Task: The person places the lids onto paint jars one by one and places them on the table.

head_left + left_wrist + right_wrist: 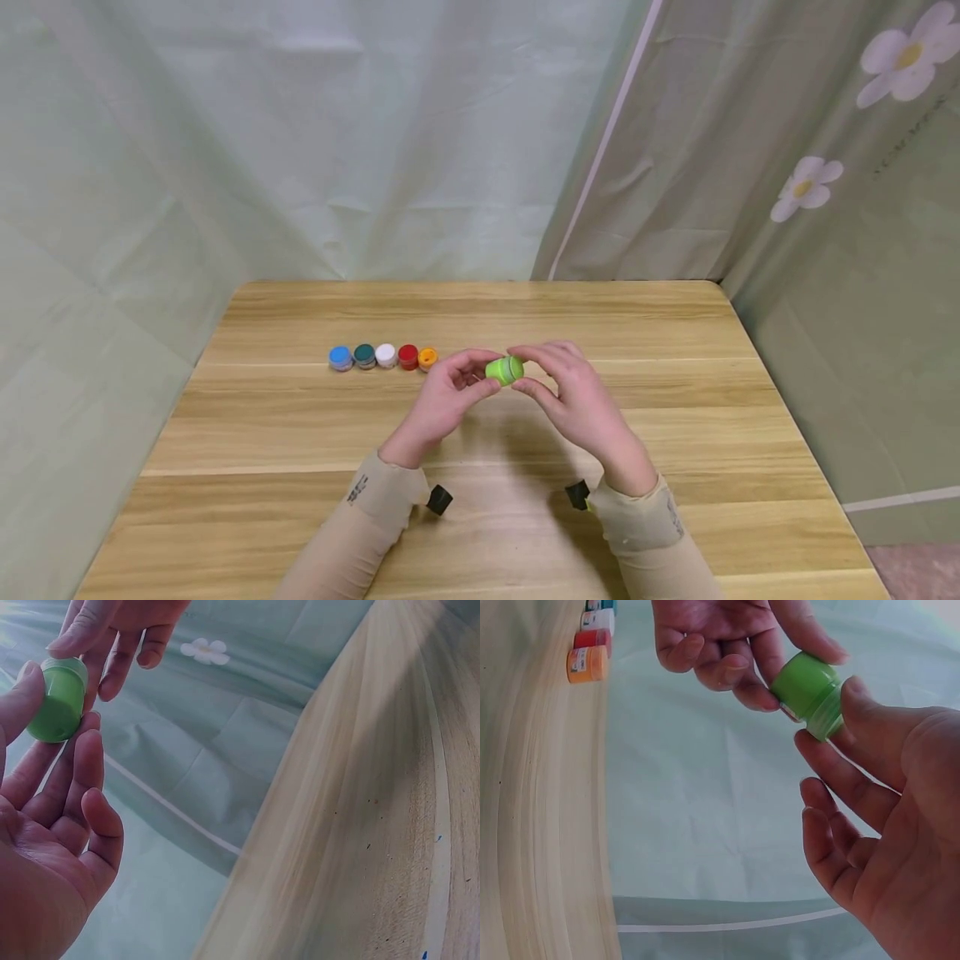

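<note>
Above the table, a small lime-green paint jar (498, 372) is held on its side between both hands. My left hand (444, 395) pinches the jar's body between thumb and fingers. The thumb and fingertips of my right hand (581, 400) grip the jar's lid end (826, 718). In the left wrist view the green jar (60, 703) stands tilted, with the right hand (112, 637) at its upper end. Several paint jars stand in a row left of the hands; the orange one (427, 358) is nearest the left hand.
The row continues leftward with a red jar (408, 357), a white jar (386, 355), a dark green jar (364, 356) and a blue jar (341, 358). They stand on a wooden table (285, 433). Pale curtains (420, 150) hang behind and beside it.
</note>
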Demonstrator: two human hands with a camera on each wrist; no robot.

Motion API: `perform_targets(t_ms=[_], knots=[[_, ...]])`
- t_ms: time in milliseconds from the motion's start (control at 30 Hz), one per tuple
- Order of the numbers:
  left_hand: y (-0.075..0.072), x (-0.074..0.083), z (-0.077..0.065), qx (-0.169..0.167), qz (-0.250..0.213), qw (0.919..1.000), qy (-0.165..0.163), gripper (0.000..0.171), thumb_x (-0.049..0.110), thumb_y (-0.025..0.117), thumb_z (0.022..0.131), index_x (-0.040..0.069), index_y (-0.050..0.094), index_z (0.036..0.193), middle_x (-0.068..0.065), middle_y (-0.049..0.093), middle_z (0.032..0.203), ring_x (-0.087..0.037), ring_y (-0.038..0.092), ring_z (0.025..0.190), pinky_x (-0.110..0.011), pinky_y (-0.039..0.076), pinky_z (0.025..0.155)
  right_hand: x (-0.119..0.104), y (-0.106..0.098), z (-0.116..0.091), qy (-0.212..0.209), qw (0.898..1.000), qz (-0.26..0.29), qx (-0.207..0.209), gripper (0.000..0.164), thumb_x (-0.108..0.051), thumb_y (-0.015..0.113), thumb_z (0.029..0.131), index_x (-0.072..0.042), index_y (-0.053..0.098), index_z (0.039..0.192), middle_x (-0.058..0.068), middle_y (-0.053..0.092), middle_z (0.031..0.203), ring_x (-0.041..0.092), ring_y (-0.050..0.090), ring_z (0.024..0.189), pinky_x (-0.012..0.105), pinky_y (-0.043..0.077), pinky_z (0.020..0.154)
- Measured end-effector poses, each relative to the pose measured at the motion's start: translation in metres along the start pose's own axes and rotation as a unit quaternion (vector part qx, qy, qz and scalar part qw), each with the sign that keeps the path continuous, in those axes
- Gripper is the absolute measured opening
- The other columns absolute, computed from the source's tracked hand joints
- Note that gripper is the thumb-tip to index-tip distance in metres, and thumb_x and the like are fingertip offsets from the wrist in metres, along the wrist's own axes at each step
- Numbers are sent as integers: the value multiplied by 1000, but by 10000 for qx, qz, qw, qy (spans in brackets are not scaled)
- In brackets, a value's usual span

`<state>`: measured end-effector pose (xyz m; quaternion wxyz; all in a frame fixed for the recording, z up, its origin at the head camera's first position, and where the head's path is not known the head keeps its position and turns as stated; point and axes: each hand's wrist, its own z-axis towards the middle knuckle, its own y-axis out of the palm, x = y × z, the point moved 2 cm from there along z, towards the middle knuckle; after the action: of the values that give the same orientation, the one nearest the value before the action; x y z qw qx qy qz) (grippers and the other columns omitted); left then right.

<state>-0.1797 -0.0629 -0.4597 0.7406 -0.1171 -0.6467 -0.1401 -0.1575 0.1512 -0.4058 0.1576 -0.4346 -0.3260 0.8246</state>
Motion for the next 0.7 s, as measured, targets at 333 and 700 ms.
perform_targets(t_ms=[333, 700], knots=[[0, -1, 1, -19, 273, 9996, 29, 31, 7, 77, 99, 5, 73, 130, -7, 72, 113, -27, 63, 102, -30, 52, 82, -3, 3, -1, 115, 9969, -781, 28, 33, -30, 81, 98, -9, 73, 121, 1, 69, 106, 25, 59, 111, 44, 52, 95], [-1, 0, 1, 276, 391, 9987, -154, 37, 7, 81, 96, 8, 74, 132, -9, 70, 108, -29, 61, 98, -27, 51, 75, -4, 7, 1, -394, 9921, -1185, 150, 35, -22, 79, 99, -7, 70, 130, 7, 72, 120, 30, 60, 117, 44, 51, 100]])
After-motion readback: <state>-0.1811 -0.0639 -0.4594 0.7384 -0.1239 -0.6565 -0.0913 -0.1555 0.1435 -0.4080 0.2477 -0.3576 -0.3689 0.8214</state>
